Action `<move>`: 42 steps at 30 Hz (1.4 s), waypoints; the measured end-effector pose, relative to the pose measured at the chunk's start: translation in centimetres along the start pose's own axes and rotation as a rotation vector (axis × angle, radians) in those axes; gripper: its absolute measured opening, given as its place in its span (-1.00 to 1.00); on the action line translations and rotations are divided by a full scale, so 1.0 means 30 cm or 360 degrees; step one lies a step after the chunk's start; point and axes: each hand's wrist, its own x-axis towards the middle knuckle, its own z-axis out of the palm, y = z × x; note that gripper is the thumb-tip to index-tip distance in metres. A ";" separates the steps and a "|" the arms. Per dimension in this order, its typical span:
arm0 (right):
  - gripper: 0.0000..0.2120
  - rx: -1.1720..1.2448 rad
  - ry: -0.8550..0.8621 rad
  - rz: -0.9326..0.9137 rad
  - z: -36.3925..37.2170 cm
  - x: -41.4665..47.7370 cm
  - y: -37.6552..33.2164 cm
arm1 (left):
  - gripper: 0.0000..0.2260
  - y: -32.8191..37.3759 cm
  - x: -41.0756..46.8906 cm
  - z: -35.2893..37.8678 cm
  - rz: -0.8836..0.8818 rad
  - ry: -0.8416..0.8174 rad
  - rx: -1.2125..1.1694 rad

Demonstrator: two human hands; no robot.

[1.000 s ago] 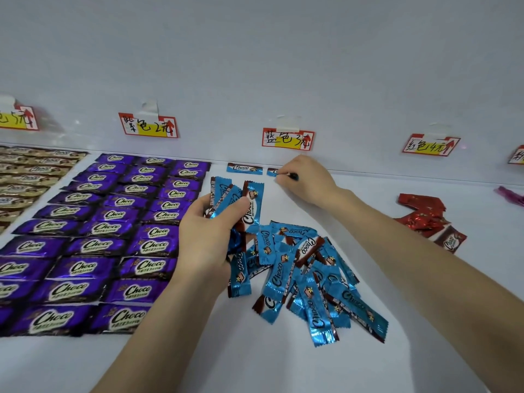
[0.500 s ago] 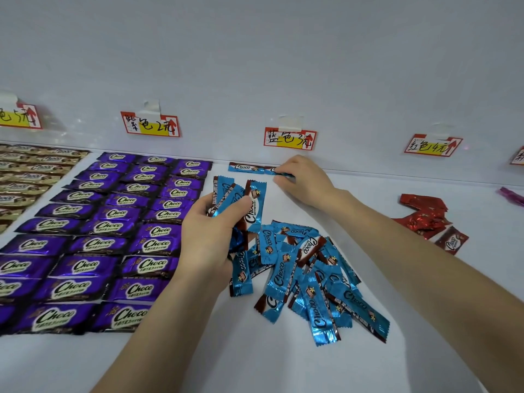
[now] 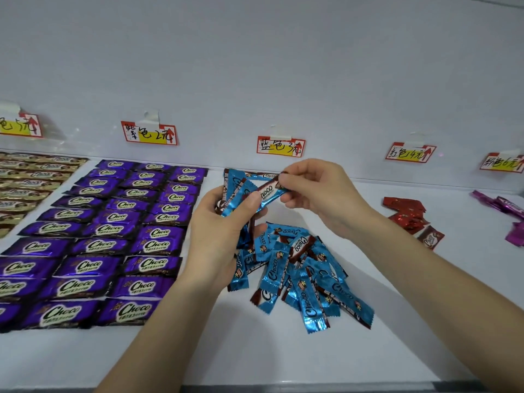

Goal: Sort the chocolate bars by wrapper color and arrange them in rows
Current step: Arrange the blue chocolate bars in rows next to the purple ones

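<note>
My left hand grips a small bunch of blue Choco bars above the white table. My right hand pinches the far end of one blue bar that still sticks out of that bunch. A loose pile of blue bars lies under and in front of both hands. Behind my hands, blue bars lie flat by the wall under the blue label, mostly hidden. Purple bars lie in neat rows at left.
Gold bars lie in rows at the far left. A small heap of red bars sits at right, with pink-purple bars at the far right edge. Price labels hang along the white back wall. The table's front edge runs along the bottom.
My right hand has come back from the wall, where it laid a blue bar, and has taken the end of another bar in my left hand's bunch.
</note>
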 end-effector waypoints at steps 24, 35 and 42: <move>-0.83 -0.1346 0.0293 -0.0210 -0.293 0.263 0.241 | -0.76 -0.005 0.007 0.007 -0.0364 -0.0022 0.0021; -0.81 -0.1619 0.0186 -0.0314 -0.271 0.327 0.280 | -0.83 -0.007 0.012 0.013 -0.0424 0.0059 0.0048; -0.78 -0.1819 0.0249 -0.0319 -0.259 0.322 0.280 | -0.82 -0.006 0.011 0.016 -0.0437 0.0062 0.0048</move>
